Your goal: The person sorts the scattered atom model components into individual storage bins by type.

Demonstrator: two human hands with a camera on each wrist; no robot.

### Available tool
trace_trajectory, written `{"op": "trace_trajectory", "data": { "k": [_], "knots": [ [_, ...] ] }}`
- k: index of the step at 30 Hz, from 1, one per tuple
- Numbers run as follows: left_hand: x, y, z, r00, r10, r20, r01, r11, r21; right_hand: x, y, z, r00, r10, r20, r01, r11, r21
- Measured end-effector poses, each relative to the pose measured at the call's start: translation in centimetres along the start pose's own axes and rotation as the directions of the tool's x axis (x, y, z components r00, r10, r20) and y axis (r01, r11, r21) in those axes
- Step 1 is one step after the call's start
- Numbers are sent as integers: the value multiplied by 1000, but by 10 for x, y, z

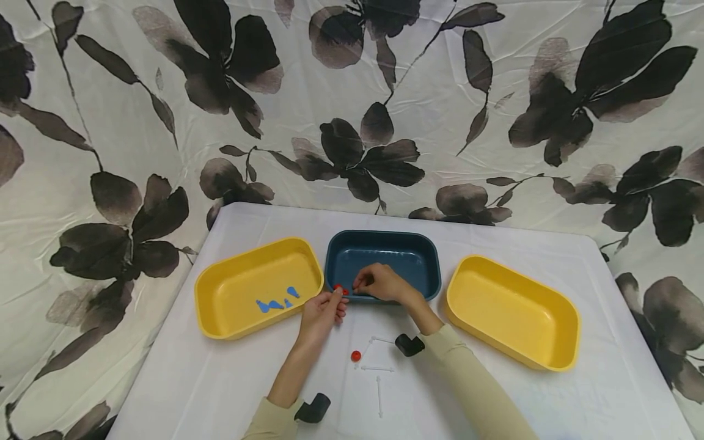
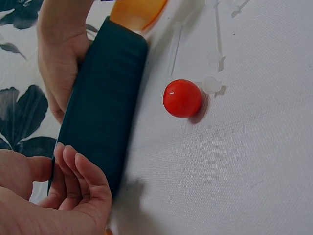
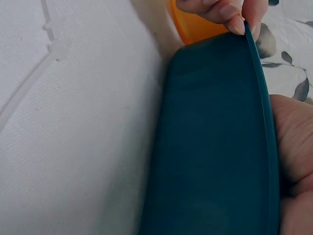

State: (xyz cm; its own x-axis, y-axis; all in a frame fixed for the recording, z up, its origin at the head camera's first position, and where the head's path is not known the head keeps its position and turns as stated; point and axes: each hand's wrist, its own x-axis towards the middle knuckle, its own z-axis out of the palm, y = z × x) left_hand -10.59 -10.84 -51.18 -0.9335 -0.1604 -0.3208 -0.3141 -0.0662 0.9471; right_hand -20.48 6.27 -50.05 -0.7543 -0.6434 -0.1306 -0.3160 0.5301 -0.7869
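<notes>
My left hand (image 1: 321, 315) grips the near rim of a dark teal bin (image 1: 415, 263) close to its left corner, thumb inside and fingers outside. Small red pieces (image 1: 345, 292) lie in the bin beside that thumb. Over the same rim reaches my right hand (image 1: 382, 283), fingers bent down inside the bin. The bin wall (image 3: 210, 137) hides those fingertips in both wrist views, so I cannot tell whether they hold anything. On the table in front of the bin sits a round red bead (image 2: 182, 98), next to thin whitish rods (image 1: 377, 369) with knobbed ends, some joined at corners.
A yellow bin (image 1: 231, 281) stands left of the teal one, with several blue pieces (image 1: 275, 304) inside. Another yellow bin (image 1: 511, 305) stands to the right. White cloth covers the table (image 1: 176, 379), and a flowered curtain (image 1: 352, 79) hangs behind it.
</notes>
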Motion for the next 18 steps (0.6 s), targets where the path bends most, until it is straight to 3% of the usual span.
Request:
{"op": "trace_trajectory", "data": {
  "k": [8, 18],
  "knots": [
    [0, -1, 0, 1000, 17, 4, -17, 1000, -9, -2, 0, -1, 1000, 9, 14, -9, 1000, -1],
    [2, -3, 0, 999, 35, -6, -35, 999, -14, -18, 0, -2, 996, -30, -89, 30, 1000, -3]
  ]
}}
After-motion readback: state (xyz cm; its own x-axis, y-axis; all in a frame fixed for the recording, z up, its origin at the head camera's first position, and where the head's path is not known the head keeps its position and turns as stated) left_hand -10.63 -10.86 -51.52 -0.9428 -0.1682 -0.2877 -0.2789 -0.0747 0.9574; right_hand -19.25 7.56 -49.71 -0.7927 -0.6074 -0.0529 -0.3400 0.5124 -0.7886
